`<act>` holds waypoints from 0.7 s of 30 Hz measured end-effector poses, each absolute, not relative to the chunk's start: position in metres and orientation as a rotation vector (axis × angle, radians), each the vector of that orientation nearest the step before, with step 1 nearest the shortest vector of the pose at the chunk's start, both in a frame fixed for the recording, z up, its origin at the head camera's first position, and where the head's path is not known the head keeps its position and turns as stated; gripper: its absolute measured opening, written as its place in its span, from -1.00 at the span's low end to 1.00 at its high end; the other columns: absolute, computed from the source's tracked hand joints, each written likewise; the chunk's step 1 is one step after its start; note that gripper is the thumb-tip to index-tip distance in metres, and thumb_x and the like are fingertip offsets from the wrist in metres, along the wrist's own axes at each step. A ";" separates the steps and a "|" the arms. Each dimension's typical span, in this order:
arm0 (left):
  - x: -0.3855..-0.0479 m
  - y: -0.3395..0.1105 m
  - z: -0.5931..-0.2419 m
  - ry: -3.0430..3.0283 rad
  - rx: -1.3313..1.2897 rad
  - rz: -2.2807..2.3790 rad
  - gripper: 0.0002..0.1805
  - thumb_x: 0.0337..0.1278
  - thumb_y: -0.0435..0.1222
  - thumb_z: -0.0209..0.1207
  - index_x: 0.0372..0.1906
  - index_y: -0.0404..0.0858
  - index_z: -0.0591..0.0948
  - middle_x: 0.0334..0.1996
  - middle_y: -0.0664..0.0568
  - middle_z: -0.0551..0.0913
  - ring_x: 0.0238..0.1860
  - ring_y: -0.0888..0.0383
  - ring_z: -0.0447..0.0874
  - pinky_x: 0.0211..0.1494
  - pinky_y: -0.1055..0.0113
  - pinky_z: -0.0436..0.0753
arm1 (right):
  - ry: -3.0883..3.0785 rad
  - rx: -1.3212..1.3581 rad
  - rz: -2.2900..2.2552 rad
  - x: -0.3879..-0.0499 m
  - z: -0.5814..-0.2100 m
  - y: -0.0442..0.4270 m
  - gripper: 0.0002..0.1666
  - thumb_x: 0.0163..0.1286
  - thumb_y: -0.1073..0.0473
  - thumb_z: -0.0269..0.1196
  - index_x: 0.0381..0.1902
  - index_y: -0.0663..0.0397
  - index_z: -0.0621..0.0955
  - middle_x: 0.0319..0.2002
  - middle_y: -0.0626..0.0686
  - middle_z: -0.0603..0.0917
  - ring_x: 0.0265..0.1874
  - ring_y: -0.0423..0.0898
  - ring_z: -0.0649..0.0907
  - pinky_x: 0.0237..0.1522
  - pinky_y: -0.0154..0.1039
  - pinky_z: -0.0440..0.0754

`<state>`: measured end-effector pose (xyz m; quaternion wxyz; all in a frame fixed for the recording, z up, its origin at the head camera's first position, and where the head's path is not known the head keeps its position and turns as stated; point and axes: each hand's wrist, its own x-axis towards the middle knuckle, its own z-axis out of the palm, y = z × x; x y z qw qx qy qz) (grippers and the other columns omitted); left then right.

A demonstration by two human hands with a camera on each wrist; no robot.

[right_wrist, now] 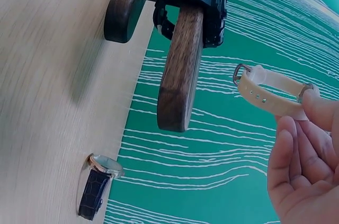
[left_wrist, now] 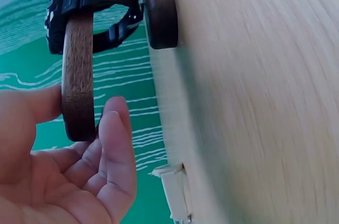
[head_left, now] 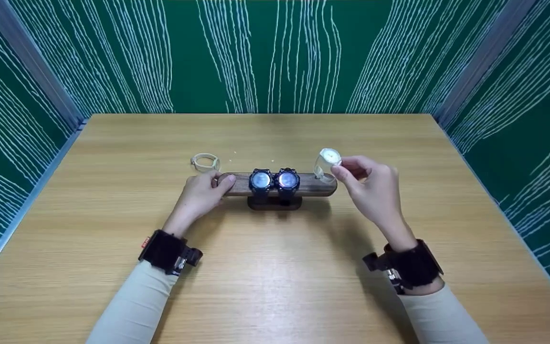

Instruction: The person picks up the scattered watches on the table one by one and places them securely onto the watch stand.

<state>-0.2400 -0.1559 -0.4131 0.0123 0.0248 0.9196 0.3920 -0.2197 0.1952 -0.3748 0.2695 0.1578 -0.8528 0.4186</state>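
A dark wooden watch stand (head_left: 311,188) has a long horizontal bar above a short base (head_left: 275,205). Two black sports watches, one left (head_left: 261,180) and one right (head_left: 288,179), are strapped round the bar's middle. My left hand (head_left: 200,195) grips the bar's left end, thumb on one side and fingers on the other (left_wrist: 78,91). Between right thumb and fingers, my right hand (head_left: 375,188) pinches a white wristwatch (head_left: 330,156) by its case. Its pale strap (right_wrist: 273,97) forms a buckled loop, held apart from the bar's right end (right_wrist: 177,91) in the right wrist view.
Behind my left hand, a pale-strapped watch (head_left: 205,162) lies on the wooden table (head_left: 275,286). The right wrist view shows another watch (right_wrist: 98,184) with a dark strap on the tabletop. Green walls (head_left: 275,57) with white lines rise behind and at both sides.
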 end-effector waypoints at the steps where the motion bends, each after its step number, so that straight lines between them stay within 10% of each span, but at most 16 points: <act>1: -0.240 -0.156 -0.414 2.858 0.072 1.237 -0.60 0.55 0.09 0.16 -0.11 -0.19 0.66 -0.38 -0.10 0.77 -0.44 0.14 0.70 -0.26 0.26 0.53 | -2.296 0.419 1.126 -0.220 -0.374 0.196 -0.82 0.35 0.24 0.53 -0.15 0.22 0.82 -0.36 0.01 0.85 -0.43 -0.23 0.73 -0.28 -0.54 0.60; 12: -0.240 -0.155 -0.412 2.781 -0.005 1.286 -0.58 0.53 0.13 0.18 -0.07 -0.17 0.65 -0.40 -0.09 0.74 -0.46 0.14 0.65 -0.32 0.27 0.51 | -2.280 0.287 1.034 -0.226 -0.375 0.211 -0.80 0.36 0.22 0.53 -0.18 0.27 0.82 -0.36 0.09 0.84 -0.48 -0.43 0.65 -0.37 -0.58 0.55; 21: -0.241 -0.155 -0.411 2.744 -0.042 1.297 -0.58 0.53 0.13 0.19 -0.05 -0.17 0.64 -0.34 -0.14 0.75 -0.42 0.09 0.67 -0.34 0.27 0.54 | -2.297 0.218 0.933 -0.235 -0.384 0.222 -0.82 0.41 0.21 0.49 -0.21 0.28 0.82 -0.41 0.13 0.82 -0.52 -0.14 0.66 -0.44 -0.59 0.42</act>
